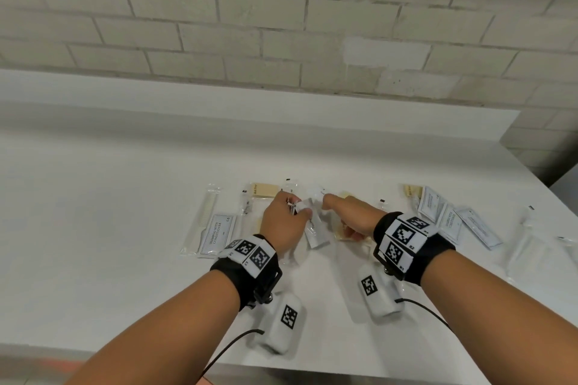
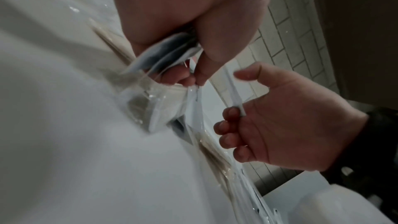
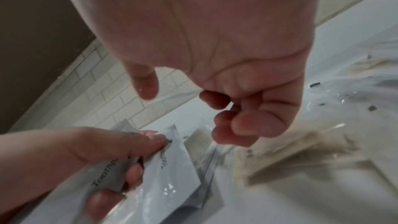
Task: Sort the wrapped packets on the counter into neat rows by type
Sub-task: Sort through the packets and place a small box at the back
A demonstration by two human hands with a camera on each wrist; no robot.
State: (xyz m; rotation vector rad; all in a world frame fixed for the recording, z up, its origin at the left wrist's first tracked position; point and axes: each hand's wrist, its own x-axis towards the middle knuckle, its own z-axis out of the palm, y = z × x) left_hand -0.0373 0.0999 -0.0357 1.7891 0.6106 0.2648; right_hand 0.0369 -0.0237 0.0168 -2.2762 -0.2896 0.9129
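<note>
My left hand grips a small bundle of grey-white toothpaste packets just above the white counter, thumb on top and fingers beneath. My right hand meets it from the right. Its thumb and curled index finger pinch the far end of a thin clear-wrapped packet that reaches toward the bundle. Under the right palm lies a beige soap packet.
Left of the hands lie a wrapped comb, a shampoo sachet and a soap bar. Right of them are overlapping shampoo sachets, another soap and clear packets. A brick wall backs the counter.
</note>
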